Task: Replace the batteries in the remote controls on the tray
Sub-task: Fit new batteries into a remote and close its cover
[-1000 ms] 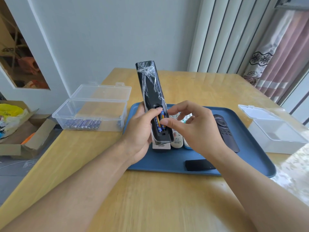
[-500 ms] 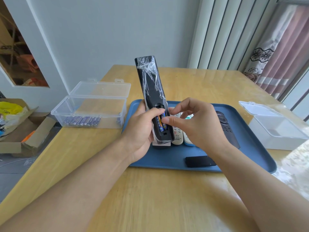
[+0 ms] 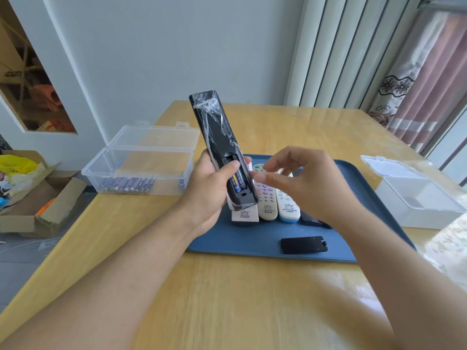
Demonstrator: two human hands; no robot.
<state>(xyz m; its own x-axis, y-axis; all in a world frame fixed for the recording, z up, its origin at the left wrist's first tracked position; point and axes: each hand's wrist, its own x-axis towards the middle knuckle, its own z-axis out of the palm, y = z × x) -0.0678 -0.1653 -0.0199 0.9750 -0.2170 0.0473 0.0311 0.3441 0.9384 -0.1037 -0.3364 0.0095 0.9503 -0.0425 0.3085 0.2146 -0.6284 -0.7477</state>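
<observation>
My left hand (image 3: 207,190) grips the black remote (image 3: 222,152) upright above the blue tray (image 3: 374,198), thumb on the two batteries (image 3: 238,179) in its open compartment. My right hand (image 3: 300,183), which was pinching at them a moment ago, has drawn back beside the remote, fingers loosely curled and empty. I judge the batteries are seated now, so the cover (image 3: 304,245) lying on the tray's near part comes next.
</observation>
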